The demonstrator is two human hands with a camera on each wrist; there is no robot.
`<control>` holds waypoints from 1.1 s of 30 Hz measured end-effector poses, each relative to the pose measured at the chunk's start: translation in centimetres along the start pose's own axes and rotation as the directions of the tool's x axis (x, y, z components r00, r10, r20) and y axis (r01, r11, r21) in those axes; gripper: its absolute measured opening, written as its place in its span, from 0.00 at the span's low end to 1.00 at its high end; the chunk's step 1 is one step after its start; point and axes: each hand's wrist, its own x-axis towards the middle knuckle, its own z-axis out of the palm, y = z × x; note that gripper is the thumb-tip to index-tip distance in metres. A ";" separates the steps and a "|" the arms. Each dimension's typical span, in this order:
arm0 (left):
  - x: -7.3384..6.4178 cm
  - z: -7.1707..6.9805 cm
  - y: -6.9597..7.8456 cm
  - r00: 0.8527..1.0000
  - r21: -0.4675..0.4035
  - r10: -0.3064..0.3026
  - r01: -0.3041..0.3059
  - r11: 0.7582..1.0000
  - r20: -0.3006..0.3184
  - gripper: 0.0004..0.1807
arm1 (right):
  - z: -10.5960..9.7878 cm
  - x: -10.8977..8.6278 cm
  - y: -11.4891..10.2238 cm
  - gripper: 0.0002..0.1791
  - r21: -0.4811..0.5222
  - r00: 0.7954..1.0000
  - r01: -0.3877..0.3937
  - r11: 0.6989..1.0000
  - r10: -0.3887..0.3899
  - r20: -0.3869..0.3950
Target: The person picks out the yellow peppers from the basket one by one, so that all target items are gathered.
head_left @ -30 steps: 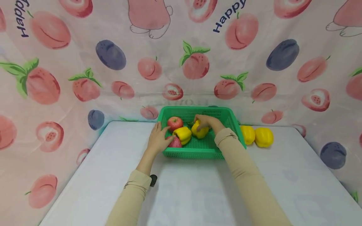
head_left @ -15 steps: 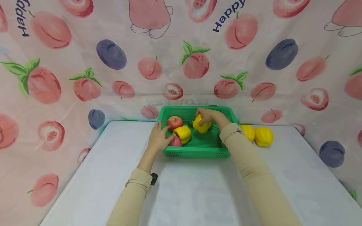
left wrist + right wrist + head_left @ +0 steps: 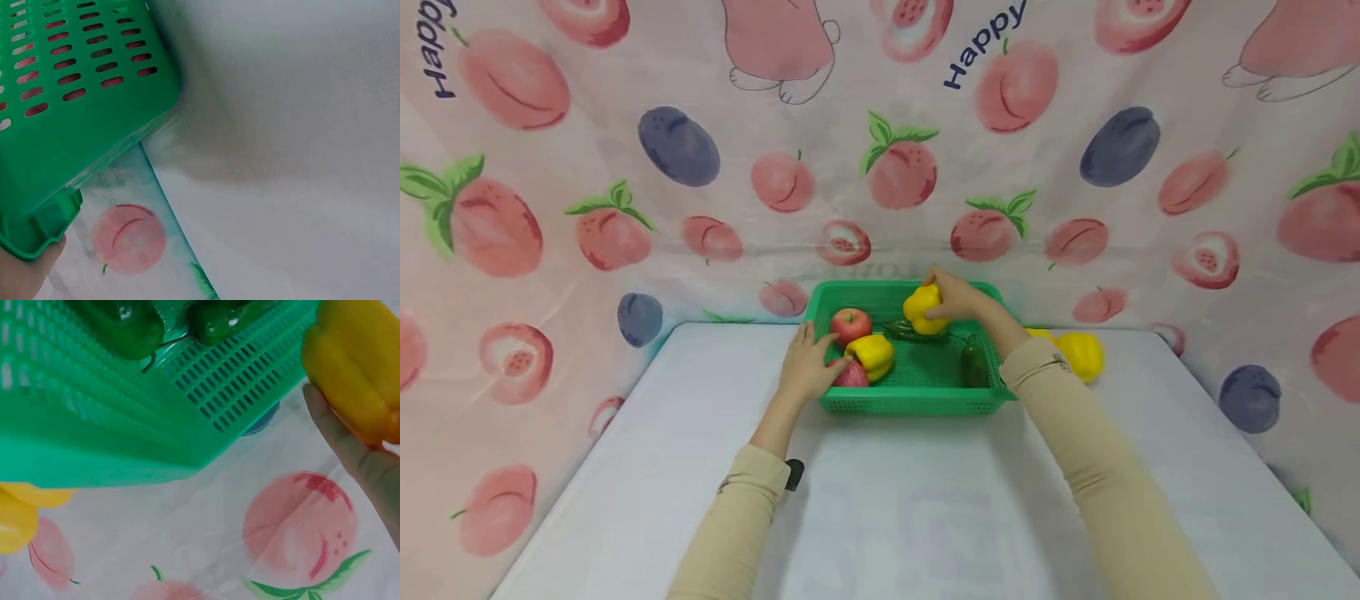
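Note:
My right hand (image 3: 957, 298) grips a yellow bell pepper (image 3: 921, 312), held up over the back of the green plastic basket (image 3: 910, 402). Up close in the right wrist view, fingers support this bell pepper (image 3: 353, 369) from beneath. My left hand (image 3: 805, 367) holds the basket's left rim, its thumb reaching inside over a streaked reddish round fruit (image 3: 853, 375). Only a fingertip (image 3: 55, 250) at the rim shows in the left wrist view. Inside the basket lie a red apple (image 3: 852, 325), another yellow bell pepper (image 3: 872, 357) and two dark green peppers (image 3: 974, 365).
Just right of the basket, yellow bell peppers (image 3: 1081, 356) rest on the white table (image 3: 880, 500), partly hidden by the right sleeve. A fruit-print cloth (image 3: 850, 167) hangs behind the table and beside it.
My right hand has lifted the yellow bell pepper up and toward the basket's back, uncovering the dark green peppers. My left hand stays at the rim. The head view has shifted slightly.

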 end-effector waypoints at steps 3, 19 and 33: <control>-0.3 -0.1 -0.3 1.000 -0.001 -0.007 0.007 1.000 0.013 0.33 | 0.4 -0.8 -0.1 0.28 0.082 0.996 0.029 0.996 -0.021 -0.086; 0.0 0.2 -0.5 1.000 -0.016 -0.018 0.019 1.000 0.019 0.33 | 2.0 -5.4 -1.9 0.34 0.383 0.926 0.084 0.920 0.070 -0.371; 0.1 0.0 -0.1 1.000 -0.016 0.009 -0.008 1.000 0.008 0.33 | 3.2 -9.7 -1.1 0.42 0.370 0.888 0.086 0.925 0.097 -0.449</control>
